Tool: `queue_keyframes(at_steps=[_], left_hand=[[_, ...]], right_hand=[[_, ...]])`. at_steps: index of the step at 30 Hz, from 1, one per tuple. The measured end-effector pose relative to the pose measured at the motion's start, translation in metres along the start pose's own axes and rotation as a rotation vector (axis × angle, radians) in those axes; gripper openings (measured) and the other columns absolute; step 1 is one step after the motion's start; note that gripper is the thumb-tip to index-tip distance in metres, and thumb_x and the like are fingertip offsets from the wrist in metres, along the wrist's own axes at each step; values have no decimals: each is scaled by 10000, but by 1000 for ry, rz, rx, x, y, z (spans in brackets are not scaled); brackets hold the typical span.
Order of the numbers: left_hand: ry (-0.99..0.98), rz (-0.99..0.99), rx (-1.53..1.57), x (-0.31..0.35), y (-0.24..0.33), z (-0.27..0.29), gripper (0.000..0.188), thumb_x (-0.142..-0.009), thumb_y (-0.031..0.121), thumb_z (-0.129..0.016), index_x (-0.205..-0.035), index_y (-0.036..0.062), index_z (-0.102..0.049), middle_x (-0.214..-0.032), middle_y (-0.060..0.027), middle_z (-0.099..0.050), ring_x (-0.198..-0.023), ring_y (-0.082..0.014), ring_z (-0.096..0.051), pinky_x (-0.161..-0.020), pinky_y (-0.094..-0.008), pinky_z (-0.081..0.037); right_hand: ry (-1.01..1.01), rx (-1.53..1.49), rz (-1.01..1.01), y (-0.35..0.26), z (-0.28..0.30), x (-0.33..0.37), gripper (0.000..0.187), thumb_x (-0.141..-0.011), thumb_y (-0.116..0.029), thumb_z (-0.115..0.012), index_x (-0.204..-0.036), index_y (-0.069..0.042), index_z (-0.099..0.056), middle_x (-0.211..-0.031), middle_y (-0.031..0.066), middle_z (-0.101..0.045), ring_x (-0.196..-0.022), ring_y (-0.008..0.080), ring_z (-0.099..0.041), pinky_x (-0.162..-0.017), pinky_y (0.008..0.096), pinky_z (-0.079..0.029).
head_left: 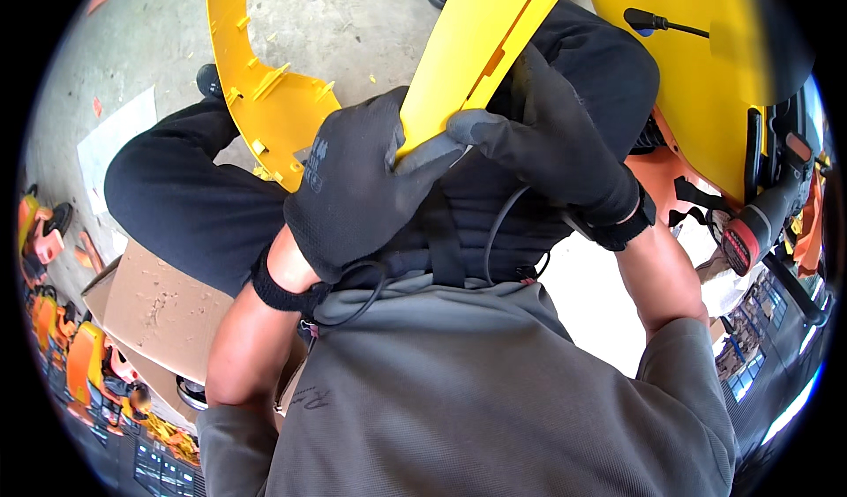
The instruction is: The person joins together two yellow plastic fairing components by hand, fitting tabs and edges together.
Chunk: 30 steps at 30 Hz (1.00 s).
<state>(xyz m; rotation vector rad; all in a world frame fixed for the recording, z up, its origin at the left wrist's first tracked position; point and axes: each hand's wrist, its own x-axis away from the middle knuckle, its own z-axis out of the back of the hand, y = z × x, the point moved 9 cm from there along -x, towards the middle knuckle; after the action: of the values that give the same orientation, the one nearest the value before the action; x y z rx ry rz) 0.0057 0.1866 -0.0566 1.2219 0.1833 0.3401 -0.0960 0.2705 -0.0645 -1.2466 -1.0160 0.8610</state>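
A long yellow plastic panel (481, 42) slants up and away from my lap, with a slot along its right edge. My left hand (357, 175), in a black glove, grips the panel's near end from the left, thumb laid across the tip. From the right, my gloved right hand (556, 131) pinches the panel's edge close to that end; its other fingers pass behind the panel. Both thumbs point toward each other at the tip. Left of the panel lies a curved yellow plastic part (256, 100) with small ribs and clips, its near end partly behind my left hand.
At right stands a big yellow and orange plastic body (679, 100) with a black cable (684, 29). A black and red cordless power tool (768, 210) is beside it. A cardboard box (163, 303) stands at my left. White paper (119, 144) and yellow scraps lie on the concrete floor.
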Motion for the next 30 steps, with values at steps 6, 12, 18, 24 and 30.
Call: queue_keyframes(at_steps=[6, 12, 18, 24, 30], left_hand=[[27, 24, -51, 4, 2, -2, 291, -833, 178, -770, -981, -28, -628, -764, -199, -637, -653, -361, -625, -589, -380, -469], [-89, 17, -133, 8, 9, -6, 288, -804, 140, -775, -978, -15, -605, -755, -179, -598, -645, -330, -591, -598, -381, -458], [-176, 148, 86, 15, 7, -3, 367, -777, 123, -790, -1072, -6, -614, -898, -124, -646, -782, -268, -633, -721, -342, -496], [-117, 348, 146, 10, 5, -10, 414, -817, 144, -781, -1169, 1, -617, -1028, -112, -694, -903, -200, -676, -809, -315, -518], [97, 253, -54, 11, 2, -14, 345, -823, 173, -808, -1093, 7, -671, -964, -127, -724, -829, -225, -696, -760, -310, -528]], right_hand=[[-14, -24, -30, 14, -2, 1, 461, -906, -136, -733, -1259, 37, -493, -1133, 137, -666, -1012, 179, -644, -889, 316, -521], [25, -220, -40, 12, 0, 9, 440, -911, -136, -726, -1260, 11, -502, -1097, 104, -664, -958, 148, -635, -837, 292, -523], [-105, -183, -155, 20, -4, 10, 616, -902, -188, -744, -1398, 3, -433, -1192, 77, -632, -1027, 123, -608, -867, 285, -508], [96, -98, 91, 25, 4, 8, 531, -886, -320, -749, -1197, 38, -511, -1021, 161, -695, -870, 213, -688, -760, 326, -537], [178, -88, 12, 19, 10, 20, 454, -854, -254, -764, -1113, 33, -526, -971, 178, -702, -852, 226, -701, -750, 329, -538]])
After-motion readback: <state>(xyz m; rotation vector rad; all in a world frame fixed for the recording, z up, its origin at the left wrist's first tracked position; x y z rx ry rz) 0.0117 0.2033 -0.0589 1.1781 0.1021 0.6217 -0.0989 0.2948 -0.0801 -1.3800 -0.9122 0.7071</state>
